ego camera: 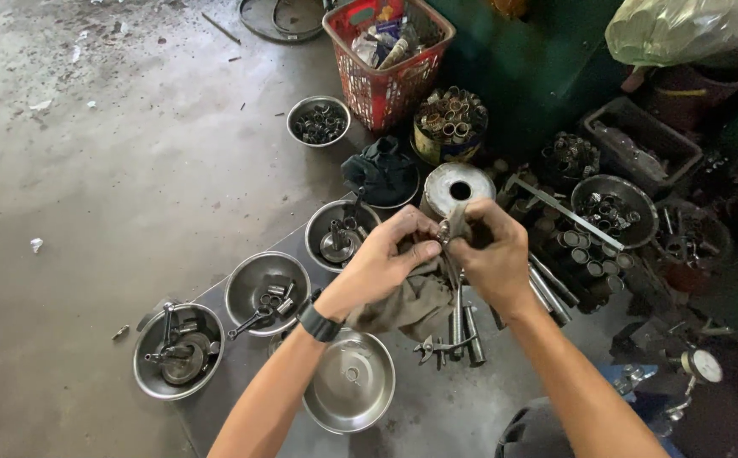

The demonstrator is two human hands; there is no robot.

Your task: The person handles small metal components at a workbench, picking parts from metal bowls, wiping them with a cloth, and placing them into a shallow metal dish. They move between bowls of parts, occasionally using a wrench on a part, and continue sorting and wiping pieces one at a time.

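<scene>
The fingers (424,246) of the left hand (381,259) pinch a small shiny metal part (452,227), and the fingers of the right hand (492,254) close on the same part from the other side. Both hands are clenched on it, touching each other, up in the air above the floor. Held like this, the part sits right under the person's eyes, so it is easy to look at and turn.

A floppy brown-grey cloth rag (407,304) hangs from under the left hand. It looks tucked into that palm so it stays close to the part. I cannot tell if the rag touches the part. A black band (320,323) goes round the left wrist.

Just below the hands, long grey metal rods (464,326) lie side by side on a flat grey sheet (233,399) on the concrete floor (131,170). Round shiny steel bowls stand in a row on it, near the left arm. One big steel bowl (353,383) is almost bare. Another steel bowl (179,349) holds chunky metal pieces, so the bits stay sorted and do not roll away.

Farther off stands a red plastic basket (386,85) full of packets, and a round tin of short metal tubes (450,123) beside it.
</scene>
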